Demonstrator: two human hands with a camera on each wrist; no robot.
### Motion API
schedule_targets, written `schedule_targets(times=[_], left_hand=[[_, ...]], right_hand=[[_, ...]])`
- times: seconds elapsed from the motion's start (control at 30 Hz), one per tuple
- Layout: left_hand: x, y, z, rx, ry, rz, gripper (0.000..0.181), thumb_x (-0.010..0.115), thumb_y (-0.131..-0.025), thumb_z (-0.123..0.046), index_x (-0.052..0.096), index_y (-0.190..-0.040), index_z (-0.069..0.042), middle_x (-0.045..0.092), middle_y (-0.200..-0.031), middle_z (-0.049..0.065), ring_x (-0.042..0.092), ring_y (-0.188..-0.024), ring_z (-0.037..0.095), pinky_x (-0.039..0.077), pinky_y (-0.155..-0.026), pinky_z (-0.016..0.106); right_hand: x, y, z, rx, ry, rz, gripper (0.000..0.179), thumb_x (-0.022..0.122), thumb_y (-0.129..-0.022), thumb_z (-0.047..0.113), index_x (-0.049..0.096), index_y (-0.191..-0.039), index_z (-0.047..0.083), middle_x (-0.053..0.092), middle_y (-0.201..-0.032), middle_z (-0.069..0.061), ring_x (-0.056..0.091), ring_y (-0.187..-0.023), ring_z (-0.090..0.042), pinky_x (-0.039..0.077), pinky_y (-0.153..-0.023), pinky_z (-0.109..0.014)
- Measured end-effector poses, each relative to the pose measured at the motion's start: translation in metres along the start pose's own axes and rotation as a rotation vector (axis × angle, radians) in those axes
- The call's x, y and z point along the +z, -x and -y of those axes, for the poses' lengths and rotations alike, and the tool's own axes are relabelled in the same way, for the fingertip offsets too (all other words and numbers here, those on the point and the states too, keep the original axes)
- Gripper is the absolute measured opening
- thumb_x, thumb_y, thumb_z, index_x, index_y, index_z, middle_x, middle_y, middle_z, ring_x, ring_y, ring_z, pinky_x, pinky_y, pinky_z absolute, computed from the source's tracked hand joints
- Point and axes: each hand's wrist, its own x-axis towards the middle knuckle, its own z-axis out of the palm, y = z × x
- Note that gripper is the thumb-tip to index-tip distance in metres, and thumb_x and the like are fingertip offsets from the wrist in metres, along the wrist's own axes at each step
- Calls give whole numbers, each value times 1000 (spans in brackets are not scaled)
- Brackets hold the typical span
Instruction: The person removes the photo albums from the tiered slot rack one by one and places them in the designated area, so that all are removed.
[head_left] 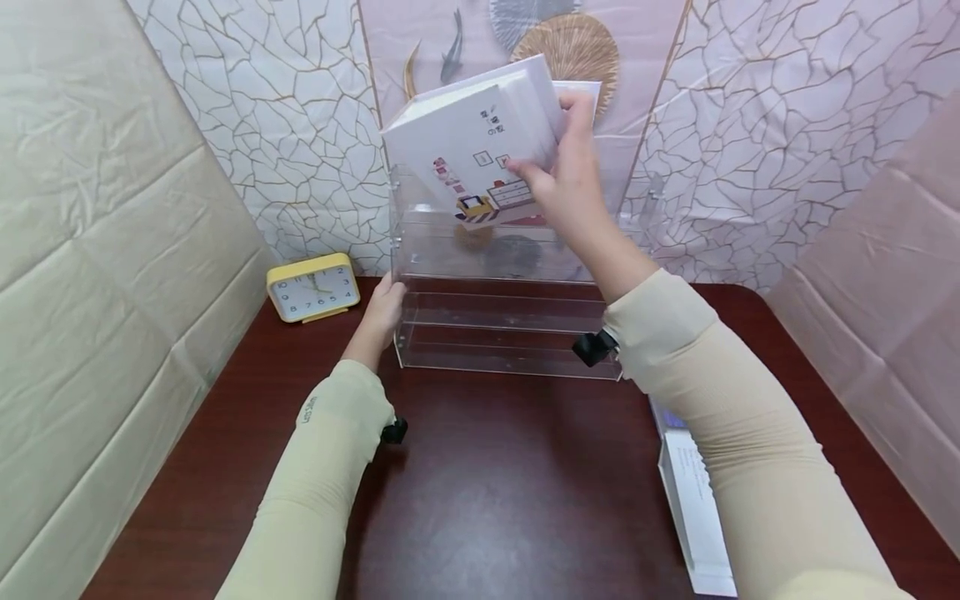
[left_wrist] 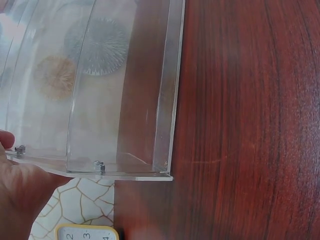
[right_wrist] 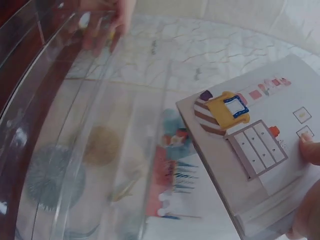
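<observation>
My right hand grips a thick white book by its spine side, thumb on the cover. The cover shows a yellow armchair and a chest of drawers; the book tilts above a clear acrylic rack. At the rack's left side, my left hand holds the side panel. In the left wrist view a fingertip shows inside that panel and the palm outside it. Another book, with a red and blue picture, is behind the held one in the right wrist view; much of it is hidden.
A yellow clock stands left of the rack near the back wall. On the right of the dark red-brown table, a white book or box lies partly under my right sleeve. Cloth-covered walls enclose three sides.
</observation>
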Motion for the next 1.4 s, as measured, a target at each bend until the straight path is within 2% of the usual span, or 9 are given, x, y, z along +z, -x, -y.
schedule_targets(times=[0.1, 0.2, 0.27, 0.37, 0.5, 0.67, 0.97, 1.2, 1.4], left_hand=[[0, 1, 2, -4, -2, -4, 54, 31, -93, -6, 30, -147, -9, 34, -145, 15, 35, -123, 26, 29, -103, 41], [0, -4, 11, 3, -8, -19, 55, 32, -92, -7, 32, -146, -11, 36, -144, 13, 37, -121, 26, 31, -101, 42], [0, -4, 11, 1, -12, -19, 54, 32, -92, -7, 32, -146, -10, 36, -144, 13, 36, -122, 26, 30, -102, 43], [0, -6, 9, 4, -11, -23, 54, 32, -92, -8, 32, -146, -11, 37, -143, 13, 36, -121, 26, 30, -102, 43], [0, -8, 6, 7, -6, -28, 55, 32, -92, -8, 32, -146, -12, 37, -143, 12, 37, -121, 26, 31, -101, 40], [0, -7, 3, 17, -20, -42, 56, 32, -91, -7, 31, -147, -11, 35, -145, 14, 33, -128, 30, 28, -104, 40], [0, -4, 5, -38, -31, -7, 56, 31, -93, -9, 27, -149, -13, 30, -148, 12, 31, -129, 27, 26, -106, 43], [1, -4, 5, -4, -45, -26, 55, 33, -92, -9, 31, -147, -10, 33, -147, 13, 32, -126, 25, 26, -105, 42], [1, -4, 5, -19, -43, -40, 56, 34, -92, -9, 31, -148, -14, 33, -147, 9, 32, -128, 23, 25, -106, 39]], right_hand=[[-9, 10, 6, 21, -115, -36, 65, 75, -72, -5, 29, -117, 7, 55, -114, -8, 52, -102, -15, 41, -88, -24], [-21, 26, 9, 82, -197, -60, 67, 75, -72, -5, 27, -118, 9, 55, -114, -10, 54, -102, -20, 44, -87, -29], [-30, 40, 9, 147, -243, -63, 67, 74, -72, -6, 28, -118, 10, 55, -114, -10, 55, -102, -23, 46, -86, -32], [-42, 62, 4, 251, -315, -32, 64, 72, -75, -4, 27, -117, 13, 55, -118, -12, 56, -102, -27, 49, -84, -36], [-52, 99, -12, 390, -335, 26, 59, 69, -80, -2, 25, -116, 15, 55, -117, -13, 62, -95, -25, 53, -76, -36], [-57, 152, -39, 601, -317, 86, 56, 64, -85, -2, 20, -118, 10, 55, -110, -18, 66, -77, -15, 55, -65, -35], [-69, 228, -58, 898, -224, 98, 63, 61, -89, 4, 11, -127, 1, 40, -120, -21, 59, -74, -8, 52, -66, -25], [-74, 261, -71, 1045, -135, 103, 62, 62, -88, 9, 14, -126, -3, 38, -118, -23, 57, -73, -11, 51, -62, -26], [-75, 274, -82, 1070, -111, 136, 64, 63, -86, 7, 16, -126, -8, 39, -114, -25, 57, -71, -14, 51, -60, -27]])
